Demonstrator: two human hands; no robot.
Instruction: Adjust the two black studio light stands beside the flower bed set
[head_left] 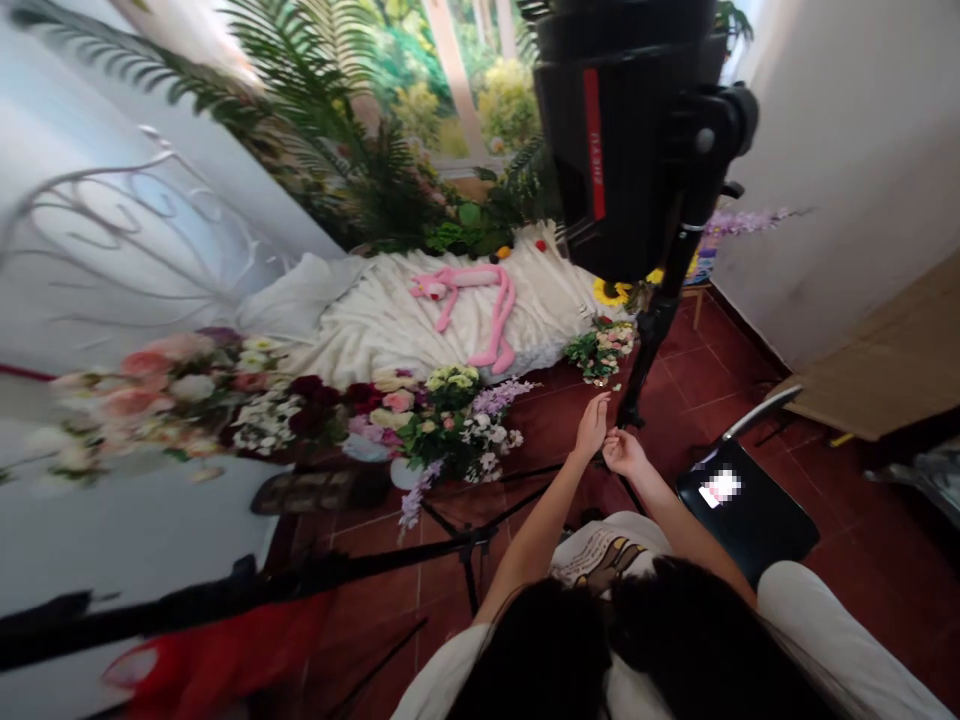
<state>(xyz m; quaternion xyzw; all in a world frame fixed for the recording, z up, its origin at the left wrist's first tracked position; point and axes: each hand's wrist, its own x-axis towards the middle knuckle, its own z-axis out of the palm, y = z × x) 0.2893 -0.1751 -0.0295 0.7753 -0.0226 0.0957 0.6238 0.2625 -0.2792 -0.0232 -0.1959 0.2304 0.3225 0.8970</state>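
My left hand [592, 426] is held out in front of me with its fingers stretched and close together, and I see nothing in it. Just beside it, my right hand [627, 453] has its fingers curled in; whatever they may hold is hidden. Both hands are at the lower part of a black light stand [651, 345], which carries a large black studio light [600, 150] with a red label. I cannot tell whether either hand touches the stand. Beyond the hands is a small bunch of flowers [600, 350].
A pink plush toy [472, 278] lies on a bed with a white furry cover [360, 320]. Artificial flowers [442, 415] line its front. Tripod legs [469, 540] stand at left on the red tiled floor. On the right is a black chair [765, 510] with a blurred-out item on it.
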